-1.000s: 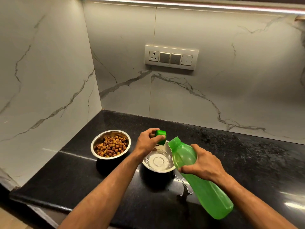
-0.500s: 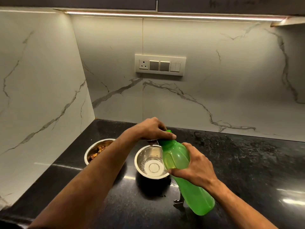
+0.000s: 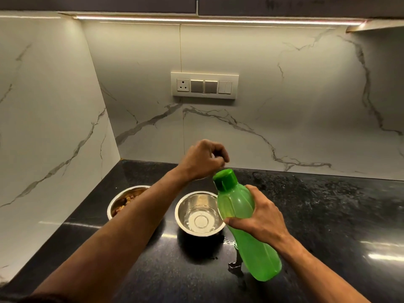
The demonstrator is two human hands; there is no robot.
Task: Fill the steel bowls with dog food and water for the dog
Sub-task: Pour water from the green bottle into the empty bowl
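The green bottle is gripped round its middle by the right hand, tilted, cap on. The left hand is loosely curled just above the cap, nothing seen in it; contact can't be told. Water bowl is sat just left of the bottle, kibble bowl beside it, half hidden by the forearm. Plenty of open black counter is left to the right.

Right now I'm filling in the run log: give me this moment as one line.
right hand: holds green bottle | cap: on | left hand: just above cap | right bowl: water | left bowl: kibble
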